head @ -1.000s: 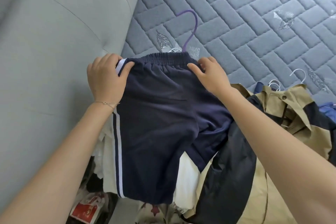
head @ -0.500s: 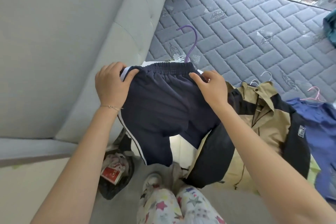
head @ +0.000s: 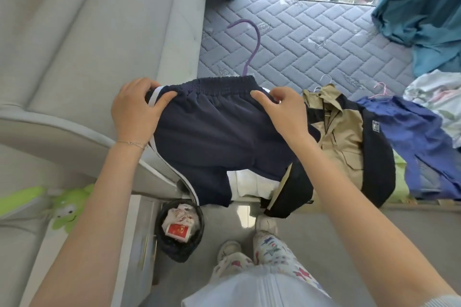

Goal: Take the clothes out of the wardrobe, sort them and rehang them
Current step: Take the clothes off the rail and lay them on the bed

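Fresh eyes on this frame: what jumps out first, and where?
Dead centre are the navy shorts, held by the waistband between the left hand and right hand, with a purple hanger hook rising behind them over the quilted mattress. To the right, a khaki-and-black jacket and a blue garment lie on the bed's edge. On the floor below the shorts stands a black bin.
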Action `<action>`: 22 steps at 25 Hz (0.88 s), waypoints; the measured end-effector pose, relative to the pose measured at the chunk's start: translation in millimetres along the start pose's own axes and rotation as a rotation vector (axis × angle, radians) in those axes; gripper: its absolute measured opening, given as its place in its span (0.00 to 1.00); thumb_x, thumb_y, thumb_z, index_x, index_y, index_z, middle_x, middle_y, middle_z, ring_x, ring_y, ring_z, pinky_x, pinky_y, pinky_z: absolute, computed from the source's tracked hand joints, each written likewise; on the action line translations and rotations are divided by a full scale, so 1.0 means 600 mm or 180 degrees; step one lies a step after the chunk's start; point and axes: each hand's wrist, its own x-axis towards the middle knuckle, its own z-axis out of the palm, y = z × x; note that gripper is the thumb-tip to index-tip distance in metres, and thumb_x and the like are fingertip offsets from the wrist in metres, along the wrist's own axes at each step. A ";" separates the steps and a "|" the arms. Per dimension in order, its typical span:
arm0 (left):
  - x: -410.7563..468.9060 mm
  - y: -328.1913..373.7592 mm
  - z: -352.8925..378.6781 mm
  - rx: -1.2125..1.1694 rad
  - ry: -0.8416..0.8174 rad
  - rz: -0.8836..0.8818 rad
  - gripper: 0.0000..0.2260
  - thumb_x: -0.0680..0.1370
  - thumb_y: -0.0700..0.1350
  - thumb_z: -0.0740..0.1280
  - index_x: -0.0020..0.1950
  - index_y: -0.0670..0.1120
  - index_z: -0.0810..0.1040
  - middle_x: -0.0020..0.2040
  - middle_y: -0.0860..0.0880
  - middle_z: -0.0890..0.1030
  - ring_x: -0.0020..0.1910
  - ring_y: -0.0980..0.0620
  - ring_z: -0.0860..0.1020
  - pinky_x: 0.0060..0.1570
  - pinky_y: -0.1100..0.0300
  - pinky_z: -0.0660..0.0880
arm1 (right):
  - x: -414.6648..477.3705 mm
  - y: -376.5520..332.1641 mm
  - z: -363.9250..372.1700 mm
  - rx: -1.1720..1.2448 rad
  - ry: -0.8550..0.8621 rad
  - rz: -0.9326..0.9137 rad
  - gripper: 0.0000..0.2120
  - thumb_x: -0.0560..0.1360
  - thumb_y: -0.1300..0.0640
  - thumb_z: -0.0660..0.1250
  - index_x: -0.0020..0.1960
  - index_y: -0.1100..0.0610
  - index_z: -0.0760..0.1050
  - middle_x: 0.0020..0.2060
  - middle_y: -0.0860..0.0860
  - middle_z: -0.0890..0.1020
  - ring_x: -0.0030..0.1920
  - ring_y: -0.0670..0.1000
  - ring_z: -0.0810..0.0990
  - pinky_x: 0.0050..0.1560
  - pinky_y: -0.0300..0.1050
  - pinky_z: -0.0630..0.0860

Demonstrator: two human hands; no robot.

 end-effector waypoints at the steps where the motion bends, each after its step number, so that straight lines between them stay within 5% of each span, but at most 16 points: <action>1: -0.002 0.010 -0.018 0.0006 0.0022 0.0074 0.17 0.75 0.60 0.67 0.44 0.47 0.77 0.44 0.50 0.79 0.45 0.50 0.73 0.39 0.59 0.63 | -0.014 -0.015 -0.017 0.0036 0.0049 -0.0007 0.29 0.71 0.34 0.66 0.31 0.59 0.68 0.27 0.48 0.67 0.31 0.48 0.66 0.35 0.47 0.64; 8: -0.001 0.085 -0.078 -0.0195 0.0043 0.0541 0.14 0.76 0.59 0.67 0.45 0.48 0.78 0.45 0.51 0.80 0.47 0.49 0.74 0.40 0.58 0.66 | -0.098 -0.067 -0.132 0.0122 0.0319 0.0050 0.28 0.72 0.38 0.69 0.28 0.54 0.58 0.24 0.47 0.61 0.28 0.48 0.60 0.34 0.47 0.60; 12: 0.018 0.140 -0.092 -0.0257 0.0085 0.0836 0.14 0.77 0.58 0.66 0.45 0.47 0.78 0.45 0.49 0.80 0.47 0.47 0.74 0.41 0.57 0.66 | -0.117 -0.078 -0.192 0.0108 0.0551 0.0074 0.29 0.71 0.36 0.68 0.30 0.59 0.62 0.27 0.52 0.63 0.30 0.49 0.62 0.35 0.48 0.61; 22: 0.003 0.293 -0.043 -0.0700 -0.0117 0.0878 0.12 0.76 0.58 0.66 0.42 0.50 0.77 0.40 0.52 0.79 0.43 0.49 0.76 0.41 0.54 0.71 | -0.128 -0.023 -0.349 0.0062 0.0814 0.0093 0.29 0.69 0.37 0.69 0.28 0.54 0.57 0.24 0.49 0.60 0.29 0.50 0.60 0.34 0.47 0.61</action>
